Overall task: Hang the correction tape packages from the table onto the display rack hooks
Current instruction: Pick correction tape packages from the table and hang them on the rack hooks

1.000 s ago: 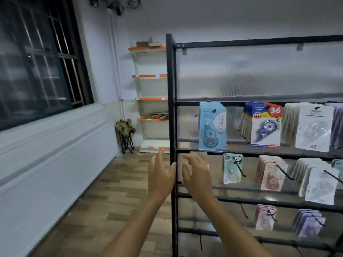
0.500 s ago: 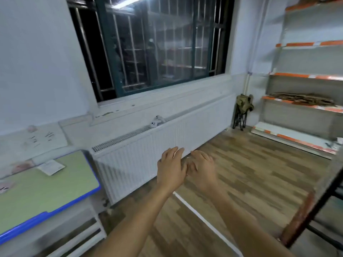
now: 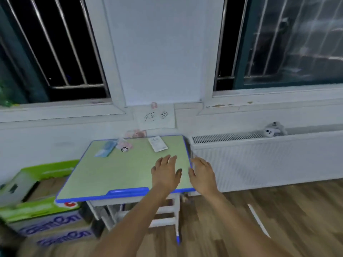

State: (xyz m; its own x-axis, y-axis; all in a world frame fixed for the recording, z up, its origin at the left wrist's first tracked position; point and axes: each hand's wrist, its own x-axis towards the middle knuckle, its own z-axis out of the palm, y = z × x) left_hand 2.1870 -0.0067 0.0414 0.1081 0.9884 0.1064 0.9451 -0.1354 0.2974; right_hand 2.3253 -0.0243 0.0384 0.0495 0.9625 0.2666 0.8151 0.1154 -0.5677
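a second ago the view faced the display rack, with both hands up at a hook. half a second ago it swung past the window and the floor. now it faces the table (image 3: pixel 89 182), and the rack is out of sight. the hands have come along with the turn.

the left hand (image 3: pixel 165 172) is flat and spread out over the near right part of the green top. its fingers are straight and it holds nothing. the right hand (image 3: pixel 202 173) is just past the table's right edge, in front of the white radiator (image 3: pixel 259 158). its fingers are loose and it holds nothing too. the two hands are near each other but apart.

the packages left to hang lie at the far end of the table, well away from the hands. there is a blue package (image 3: pixel 104 149) at the far left. a pink package (image 3: pixel 124 145) lies just beside it. a white package (image 3: pixel 157 144) lies more to the right, nearest to the hands. the picture is blurry, so i cannot read what is on them.

i think one hanging job is done, and this is the trip back for more. next, a hand needs to reach far over the top and pick up a package, likely the white one.

green and blue boxes (image 3: pixel 37 204) sit on the floor to the left of the table.
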